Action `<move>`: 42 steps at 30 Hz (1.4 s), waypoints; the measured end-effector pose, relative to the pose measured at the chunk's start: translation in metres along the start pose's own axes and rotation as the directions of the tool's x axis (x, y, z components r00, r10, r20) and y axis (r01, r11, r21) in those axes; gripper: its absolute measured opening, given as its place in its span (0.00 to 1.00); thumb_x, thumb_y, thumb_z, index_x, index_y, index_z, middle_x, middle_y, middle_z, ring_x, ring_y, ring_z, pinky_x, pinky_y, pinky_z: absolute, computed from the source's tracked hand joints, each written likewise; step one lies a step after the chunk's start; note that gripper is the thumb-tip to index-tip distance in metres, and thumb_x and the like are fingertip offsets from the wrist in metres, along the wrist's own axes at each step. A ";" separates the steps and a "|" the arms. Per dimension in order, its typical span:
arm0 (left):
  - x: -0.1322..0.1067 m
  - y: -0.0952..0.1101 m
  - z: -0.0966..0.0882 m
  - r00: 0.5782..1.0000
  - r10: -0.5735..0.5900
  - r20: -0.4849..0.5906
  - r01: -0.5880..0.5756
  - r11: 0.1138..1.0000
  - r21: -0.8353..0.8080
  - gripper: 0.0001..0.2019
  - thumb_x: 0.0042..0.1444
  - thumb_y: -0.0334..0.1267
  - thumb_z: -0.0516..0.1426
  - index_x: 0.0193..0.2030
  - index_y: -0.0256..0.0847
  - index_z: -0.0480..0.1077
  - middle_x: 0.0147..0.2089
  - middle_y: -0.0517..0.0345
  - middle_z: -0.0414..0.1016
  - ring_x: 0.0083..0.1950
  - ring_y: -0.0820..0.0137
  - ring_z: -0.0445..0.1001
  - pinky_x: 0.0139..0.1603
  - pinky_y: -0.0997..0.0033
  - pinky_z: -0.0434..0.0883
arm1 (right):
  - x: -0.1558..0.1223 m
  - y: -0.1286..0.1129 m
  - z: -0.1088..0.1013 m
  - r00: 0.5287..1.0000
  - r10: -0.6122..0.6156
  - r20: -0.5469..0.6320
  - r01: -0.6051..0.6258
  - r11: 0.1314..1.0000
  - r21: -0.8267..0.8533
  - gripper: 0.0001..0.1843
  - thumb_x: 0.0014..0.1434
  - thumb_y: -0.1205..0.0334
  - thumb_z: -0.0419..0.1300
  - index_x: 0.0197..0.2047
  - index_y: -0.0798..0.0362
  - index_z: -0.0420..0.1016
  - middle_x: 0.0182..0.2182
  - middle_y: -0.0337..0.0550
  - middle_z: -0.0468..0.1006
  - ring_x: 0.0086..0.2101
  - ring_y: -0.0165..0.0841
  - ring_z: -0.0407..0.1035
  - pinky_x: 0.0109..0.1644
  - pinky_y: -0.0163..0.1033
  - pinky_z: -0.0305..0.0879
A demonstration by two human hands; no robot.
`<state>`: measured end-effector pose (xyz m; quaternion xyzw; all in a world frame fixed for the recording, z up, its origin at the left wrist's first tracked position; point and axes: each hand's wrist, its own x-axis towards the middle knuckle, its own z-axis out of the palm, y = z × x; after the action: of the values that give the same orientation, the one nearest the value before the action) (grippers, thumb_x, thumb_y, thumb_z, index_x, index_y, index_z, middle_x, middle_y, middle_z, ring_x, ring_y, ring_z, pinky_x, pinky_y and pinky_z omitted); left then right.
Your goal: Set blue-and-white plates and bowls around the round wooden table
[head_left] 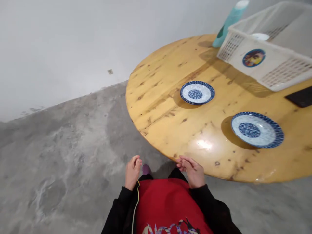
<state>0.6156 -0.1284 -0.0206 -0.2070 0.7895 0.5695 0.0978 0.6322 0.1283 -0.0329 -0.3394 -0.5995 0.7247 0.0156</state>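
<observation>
My left hand (132, 171) hangs in front of my body over the concrete floor, fingers loosely curled, holding nothing. My right hand (191, 170) is beside the near edge of the round wooden table (170, 123), fingers relaxed and slightly apart, empty. Two blue-and-white patterned plates lie on the table: a smaller one (197, 92) further away and a larger one (257, 129) to the right. Both hands are apart from the plates.
A white plastic basket (265, 61) with a round sticker stands at the table's far right, a white dish inside it. A teal bottle (229, 22) stands behind it. A black flat object (301, 97) lies at the right edge. Grey wall and floor lie left.
</observation>
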 end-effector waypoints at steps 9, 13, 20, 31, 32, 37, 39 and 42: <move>0.042 -0.014 -0.061 1.000 0.006 0.029 -0.004 0.997 -0.074 0.35 0.47 0.67 0.60 0.46 0.35 0.75 0.38 0.45 0.81 0.38 0.60 0.81 0.38 0.62 0.77 | -0.018 -0.018 0.095 0.985 -0.033 0.169 0.043 0.998 -0.052 0.20 0.46 0.46 0.65 0.34 0.54 0.77 0.26 0.44 0.80 0.22 0.31 0.71 0.23 0.34 0.64; 0.069 -0.012 -0.064 0.993 0.013 0.118 -0.005 0.998 -0.068 0.37 0.46 0.69 0.60 0.47 0.35 0.75 0.39 0.44 0.81 0.39 0.59 0.81 0.39 0.61 0.78 | -0.009 -0.017 0.118 0.985 -0.010 0.171 0.014 1.000 -0.022 0.18 0.45 0.49 0.63 0.34 0.54 0.76 0.26 0.42 0.80 0.22 0.29 0.70 0.23 0.33 0.63; 0.150 0.025 -0.055 0.975 0.078 0.209 -0.086 0.996 0.030 0.34 0.51 0.66 0.59 0.49 0.35 0.75 0.41 0.43 0.82 0.41 0.58 0.82 0.40 0.60 0.79 | 0.030 -0.014 0.148 0.998 0.026 0.064 -0.029 0.998 0.047 0.18 0.45 0.48 0.63 0.32 0.53 0.75 0.25 0.41 0.79 0.21 0.30 0.69 0.23 0.34 0.62; 0.274 0.112 -0.047 0.886 0.102 0.451 -0.244 0.932 0.268 0.28 0.58 0.62 0.55 0.51 0.40 0.74 0.45 0.44 0.82 0.45 0.56 0.82 0.47 0.58 0.78 | 0.134 -0.060 0.210 0.982 0.082 -0.172 -0.040 0.970 0.239 0.16 0.43 0.49 0.62 0.31 0.52 0.75 0.25 0.41 0.80 0.21 0.32 0.70 0.24 0.36 0.61; 0.284 0.119 -0.044 0.880 0.110 0.462 -0.259 0.927 0.272 0.27 0.58 0.62 0.55 0.50 0.40 0.74 0.45 0.45 0.82 0.45 0.56 0.82 0.48 0.58 0.78 | 0.142 -0.064 0.213 0.980 0.077 -0.186 -0.029 0.968 0.249 0.16 0.43 0.49 0.61 0.31 0.52 0.75 0.25 0.41 0.80 0.21 0.32 0.70 0.24 0.36 0.61; 0.321 0.153 -0.013 0.832 0.136 0.537 -0.315 0.914 0.256 0.27 0.56 0.61 0.56 0.49 0.39 0.75 0.43 0.44 0.82 0.44 0.57 0.82 0.48 0.58 0.78 | 0.163 -0.082 0.218 0.961 0.068 -0.269 0.013 0.957 0.290 0.17 0.44 0.49 0.61 0.33 0.53 0.76 0.26 0.41 0.80 0.22 0.32 0.70 0.24 0.35 0.60; 0.334 0.168 0.004 0.795 0.138 0.591 -0.335 0.911 0.238 0.27 0.55 0.61 0.57 0.48 0.38 0.75 0.42 0.45 0.82 0.43 0.58 0.82 0.47 0.59 0.78 | 0.165 -0.087 0.217 0.950 0.067 -0.304 0.032 0.951 0.308 0.17 0.45 0.49 0.61 0.33 0.53 0.75 0.26 0.41 0.79 0.23 0.32 0.70 0.24 0.35 0.59; 0.354 0.193 0.032 0.716 0.158 0.680 -0.400 0.891 0.214 0.26 0.55 0.58 0.58 0.48 0.38 0.75 0.40 0.46 0.82 0.42 0.60 0.82 0.46 0.60 0.78 | 0.164 -0.086 0.217 0.920 0.075 -0.385 0.067 0.938 0.341 0.17 0.45 0.48 0.61 0.33 0.53 0.75 0.26 0.42 0.80 0.23 0.33 0.71 0.25 0.35 0.60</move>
<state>0.2117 -0.1230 -0.0036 0.1461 0.8161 0.4654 0.3099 0.3619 0.0370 -0.0237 -0.4706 -0.4459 0.7365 0.1934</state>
